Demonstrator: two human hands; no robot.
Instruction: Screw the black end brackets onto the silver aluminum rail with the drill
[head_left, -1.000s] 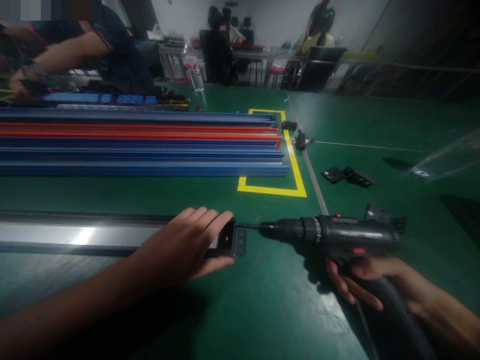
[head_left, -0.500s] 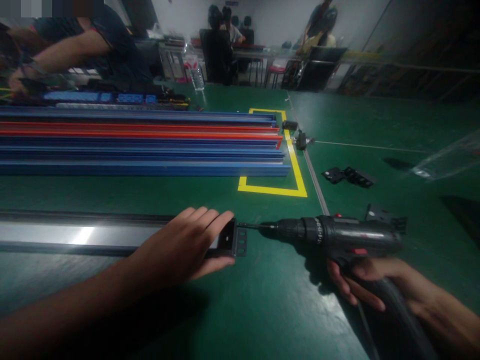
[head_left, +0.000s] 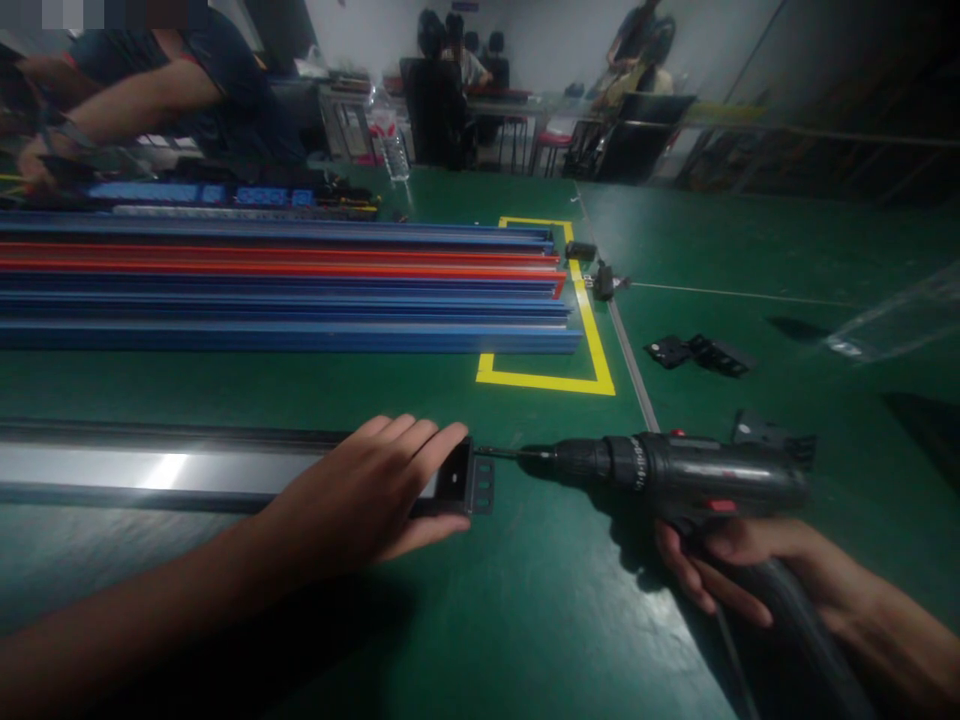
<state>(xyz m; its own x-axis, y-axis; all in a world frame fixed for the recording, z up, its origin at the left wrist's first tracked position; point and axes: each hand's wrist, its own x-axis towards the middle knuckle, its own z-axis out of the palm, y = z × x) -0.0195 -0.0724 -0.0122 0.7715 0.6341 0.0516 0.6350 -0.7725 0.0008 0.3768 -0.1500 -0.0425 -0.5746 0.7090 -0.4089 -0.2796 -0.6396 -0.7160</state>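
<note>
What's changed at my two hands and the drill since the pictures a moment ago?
Nothing clearly: no grip was taken or let go, and any slight shift of the drill is too small to call. The left hand stays over the end of the metal profile, the right hand still holds the drill, and the bit still points at the black end piece.

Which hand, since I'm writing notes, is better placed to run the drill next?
Right, probably: the right hand grips the drill, its bit aimed at the rail; the left hand clasps the rail's end.
</note>
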